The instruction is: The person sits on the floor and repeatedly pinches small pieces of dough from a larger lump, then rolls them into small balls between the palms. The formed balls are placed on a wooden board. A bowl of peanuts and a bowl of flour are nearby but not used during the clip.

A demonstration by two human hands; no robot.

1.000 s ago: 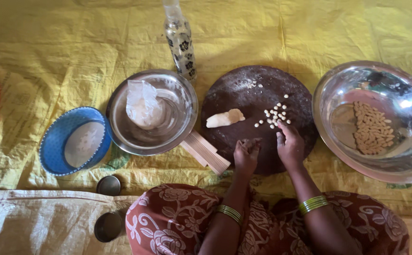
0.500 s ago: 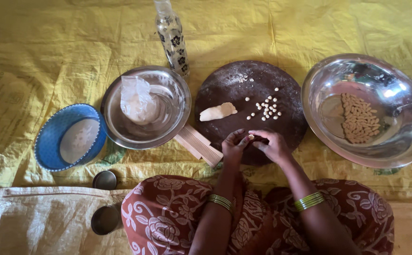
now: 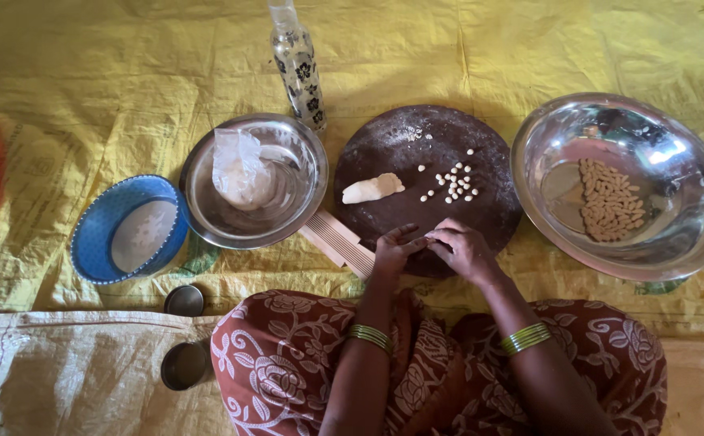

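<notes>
Probably a home floor kitchen: steel bowls (image 3: 620, 187) and dough board (image 3: 428, 182) on yellow sheet (image 3: 85, 97).

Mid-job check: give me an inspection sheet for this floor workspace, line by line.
Surface: yellow sheet on the floor, creased.
Job's things: round dark board with dough lump and small dough bits.
Clutter: large steel bowl of shaped pieces, steel bowl with plastic bag, blue dish, patterned bottle, ridged wooden block.
Grips: left hand and right hand meet fingertip to fingertip at the board's near edge; contents hidden.
Cables: nothing seen.
Surroundings: red object at left edge.

Board (image 3: 392, 145) centre: dough (image 3: 373, 188), pellets (image 3: 454, 184) on it | bag bowl (image 3: 287, 153) left | shaped-pieces bowl (image 3: 674, 161) right | bottle (image 3: 297, 60) behind
</notes>
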